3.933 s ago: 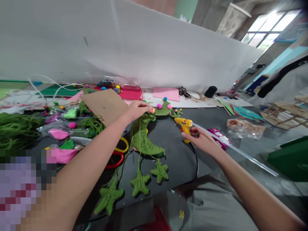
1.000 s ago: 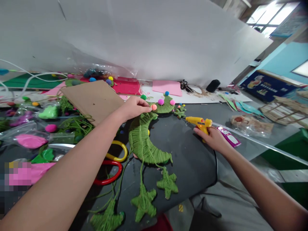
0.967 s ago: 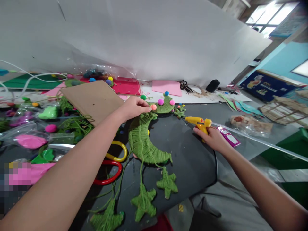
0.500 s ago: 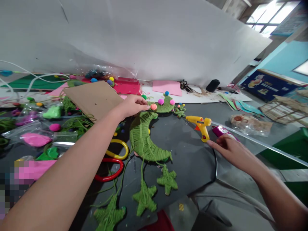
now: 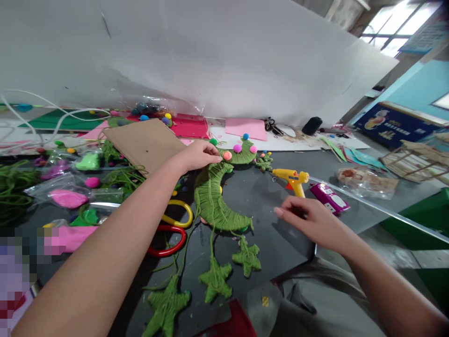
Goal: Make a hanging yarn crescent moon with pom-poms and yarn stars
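Observation:
My left hand (image 5: pixel 201 155) reaches across the table, its fingers closed at the left end of a green yarn-wrapped crescent (image 5: pixel 242 153) decorated with pom-poms, right beside an orange pom-pom (image 5: pixel 227 156). In front of it lies another green yarn crescent (image 5: pixel 219 206), with yarn strands running to green yarn stars (image 5: pixel 215 279). My right hand (image 5: pixel 308 217) hovers over the table with thumb and fingers apart and nothing in them. Just behind it a yellow glue gun (image 5: pixel 291 176) stands on the table, its grip partly hidden by that hand.
Scissors with red and yellow handles (image 5: pixel 177 241) lie under my left forearm. Brown cardboard (image 5: pixel 143 142), bagged pink clay (image 5: pixel 68 198) and green yarn (image 5: pixel 17 187) cover the left side. A purple packet (image 5: pixel 329 199) and a clear rod (image 5: pixel 379 206) are at right.
My right hand has moved left and nearer, from beside the glue gun's grip to in front of it. My left hand stays by the orange pom-pom. The view has shifted slightly.

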Action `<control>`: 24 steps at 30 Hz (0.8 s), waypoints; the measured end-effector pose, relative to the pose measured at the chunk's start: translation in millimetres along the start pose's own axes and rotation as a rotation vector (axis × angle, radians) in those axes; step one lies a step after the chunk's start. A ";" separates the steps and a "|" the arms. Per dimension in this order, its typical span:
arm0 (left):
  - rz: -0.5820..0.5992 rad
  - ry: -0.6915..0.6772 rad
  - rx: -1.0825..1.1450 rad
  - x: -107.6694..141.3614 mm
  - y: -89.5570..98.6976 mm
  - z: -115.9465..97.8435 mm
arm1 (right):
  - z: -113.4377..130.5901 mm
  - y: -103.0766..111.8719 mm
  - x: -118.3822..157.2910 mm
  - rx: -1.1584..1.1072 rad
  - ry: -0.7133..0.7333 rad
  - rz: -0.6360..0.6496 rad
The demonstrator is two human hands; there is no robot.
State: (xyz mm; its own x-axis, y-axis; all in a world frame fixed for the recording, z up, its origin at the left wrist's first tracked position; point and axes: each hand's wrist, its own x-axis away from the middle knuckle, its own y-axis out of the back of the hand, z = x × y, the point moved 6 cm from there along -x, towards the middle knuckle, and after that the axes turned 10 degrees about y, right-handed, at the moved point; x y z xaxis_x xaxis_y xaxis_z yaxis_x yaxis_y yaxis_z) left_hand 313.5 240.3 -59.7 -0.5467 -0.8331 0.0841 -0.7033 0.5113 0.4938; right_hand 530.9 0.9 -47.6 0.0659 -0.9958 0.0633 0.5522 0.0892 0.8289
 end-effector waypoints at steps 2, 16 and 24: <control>-0.003 -0.043 -0.010 0.6 -0.4 -4.4 | 19.1 -2.9 -30.4 -0.192 0.087 -0.013; 0.044 -0.198 0.033 0.5 -3.7 -12.4 | 57.0 -22.5 -184.7 -0.565 0.130 -0.173; 0.003 -0.100 -0.068 1.6 -2.8 -7.1 | 55.7 -14.7 -192.3 -0.472 0.294 -0.093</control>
State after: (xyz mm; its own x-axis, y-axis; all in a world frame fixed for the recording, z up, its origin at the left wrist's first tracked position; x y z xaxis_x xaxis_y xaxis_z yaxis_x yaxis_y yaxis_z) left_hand 317.8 236.1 -54.9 -0.5940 -0.8044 0.0003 -0.6711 0.4958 0.5512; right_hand 463.9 189.9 -40.9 0.1905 -0.9586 -0.2117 0.8743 0.0676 0.4807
